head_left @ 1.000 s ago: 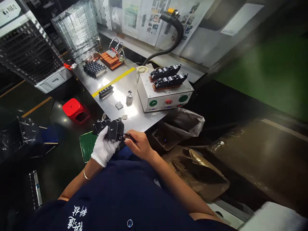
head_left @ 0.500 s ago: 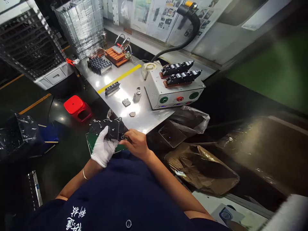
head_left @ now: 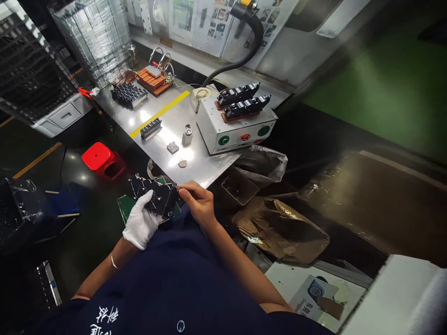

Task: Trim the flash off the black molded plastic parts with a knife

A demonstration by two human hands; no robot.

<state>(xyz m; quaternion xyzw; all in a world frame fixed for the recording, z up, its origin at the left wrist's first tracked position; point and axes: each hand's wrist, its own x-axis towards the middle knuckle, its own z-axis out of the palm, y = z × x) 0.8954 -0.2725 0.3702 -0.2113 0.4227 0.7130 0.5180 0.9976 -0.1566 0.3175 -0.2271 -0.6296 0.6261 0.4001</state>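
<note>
A flat black moulded part (head_left: 159, 197) with small metal studs and pins is held in front of my body. My left hand (head_left: 141, 223), in a white glove, is closed round its lower edge with the thumb on top. My bare right hand (head_left: 200, 202) pinches at the part's upper right corner; whatever is between thumb and forefinger is too small to make out. Beneath the part shows a green panel (head_left: 126, 208). On the metal table (head_left: 159, 160) beyond lie a small grey piece (head_left: 182, 164), a finned grey block (head_left: 172, 147) and a metal-topped bottle (head_left: 187, 135).
A white control box (head_left: 237, 132) carries two black parts on orange fixtures (head_left: 240, 116). Black parts (head_left: 129, 95) and an orange fixture (head_left: 153, 81) stand farther back. A red stool (head_left: 103, 160) is at left, an open brown bag (head_left: 279, 232) at right.
The view has shifted, so the table sits farther left. The black part has been tilted, and my right hand has moved from its lower right corner to its upper right corner.
</note>
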